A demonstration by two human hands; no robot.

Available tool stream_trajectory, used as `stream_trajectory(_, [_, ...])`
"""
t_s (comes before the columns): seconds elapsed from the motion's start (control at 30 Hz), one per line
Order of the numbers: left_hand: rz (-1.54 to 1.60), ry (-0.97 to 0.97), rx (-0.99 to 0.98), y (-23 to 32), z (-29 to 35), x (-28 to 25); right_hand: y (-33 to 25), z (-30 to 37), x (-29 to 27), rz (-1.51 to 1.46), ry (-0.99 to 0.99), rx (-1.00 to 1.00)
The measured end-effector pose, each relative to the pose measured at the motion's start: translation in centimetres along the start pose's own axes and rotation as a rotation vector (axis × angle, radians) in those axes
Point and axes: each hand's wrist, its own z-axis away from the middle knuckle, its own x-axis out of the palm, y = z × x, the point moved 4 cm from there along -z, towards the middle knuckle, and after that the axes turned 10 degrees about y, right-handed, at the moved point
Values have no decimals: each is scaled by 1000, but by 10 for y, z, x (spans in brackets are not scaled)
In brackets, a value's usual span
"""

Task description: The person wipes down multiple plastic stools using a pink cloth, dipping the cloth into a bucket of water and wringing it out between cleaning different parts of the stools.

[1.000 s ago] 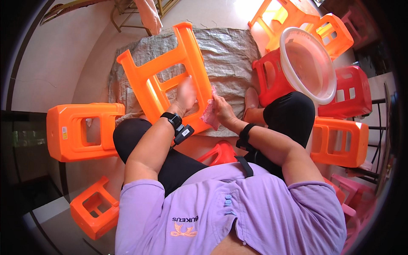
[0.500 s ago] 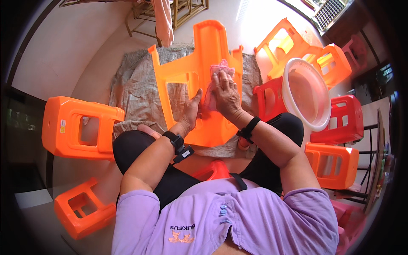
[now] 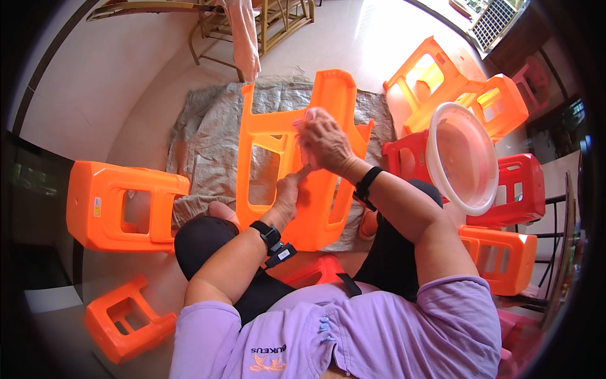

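An orange plastic stool [image 3: 322,218] lies tipped in front of me, its legs pointing away over a grey sheet. My left hand [image 3: 288,194] grips it beside the opening in its side, thumb on the surface and the other fingers mostly hidden. With my right hand [image 3: 325,144] I press a pink cloth [image 3: 305,148] against the stool's panel, fingers bent over it. Much of the cloth is covered by that hand.
Grey woven sheeting [image 3: 205,139] covers the floor ahead. A white basin [image 3: 464,158] rests on red stools [image 3: 521,189] at the right. More orange stools stand at left [image 3: 95,202], lower left [image 3: 126,322] and far right [image 3: 429,82]. Bamboo furniture [image 3: 278,31] stands at the back.
The stool has come nearer to me and turned a little. My right hand and the cloth have shifted left across its panel, closer to my left hand. The whole view has shifted slightly.
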Motion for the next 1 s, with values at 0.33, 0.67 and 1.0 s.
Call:
stream_trajectory(0.33, [-135, -4, 75, -17, 6, 13, 67, -19, 13, 349, 107, 234])
stream_trajectory(0.67, [-171, 30, -1, -11, 21, 19, 63, -31, 7, 283, 89, 245])
stream_trajectory(1.0, [-58, 110, -4, -20, 13, 18, 49, -27, 4, 548, 220, 301])
